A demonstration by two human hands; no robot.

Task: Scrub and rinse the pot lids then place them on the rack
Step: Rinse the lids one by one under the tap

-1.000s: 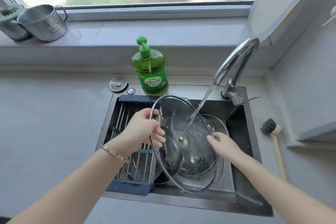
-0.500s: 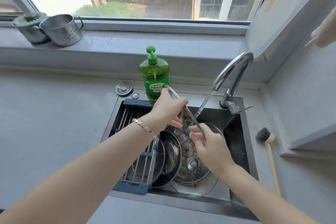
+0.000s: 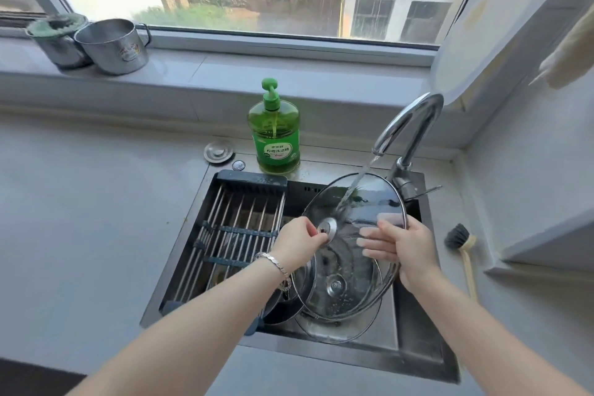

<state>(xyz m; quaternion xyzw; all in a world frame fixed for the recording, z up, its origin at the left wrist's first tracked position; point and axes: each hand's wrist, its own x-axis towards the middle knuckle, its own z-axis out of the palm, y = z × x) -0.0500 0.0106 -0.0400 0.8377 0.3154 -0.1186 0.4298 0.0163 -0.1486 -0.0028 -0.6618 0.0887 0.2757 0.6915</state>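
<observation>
Glass lid (image 3: 369,202) is held tilted over the right half of the sink (image 3: 427,360), its upper edge raised toward the faucet (image 3: 414,119). A stream of water (image 3: 360,180) is run from the spout onto the upper part of the glass, just above the metal centre fitting (image 3: 328,228). That fitting is pinched by the left hand (image 3: 300,244), with thumb and fingertips curled on it. The lid's right side is supported by the right hand (image 3: 408,246), whose straight fingers (image 3: 373,241) are laid flat against the far face and are seen through the glass. The hands are kept apart, one at the centre and one at the rim. A bracelet (image 3: 273,262) is worn on the left wrist.

Below the held lid, a second glass lid (image 3: 337,296) is seen lying in the basin, and a steel lid (image 3: 302,280) is leaned at the right edge of the rack (image 3: 238,228). The rack, made of steel rods in a dark frame, is set across the left half of the sink.

Behind the sink, a green soap bottle (image 3: 274,138) is stood on the counter, with a drain stopper (image 3: 218,151) to its left. A dish brush (image 3: 459,244) is laid to the right of the sink. Two metal cups (image 3: 112,45) are kept on the window sill.
</observation>
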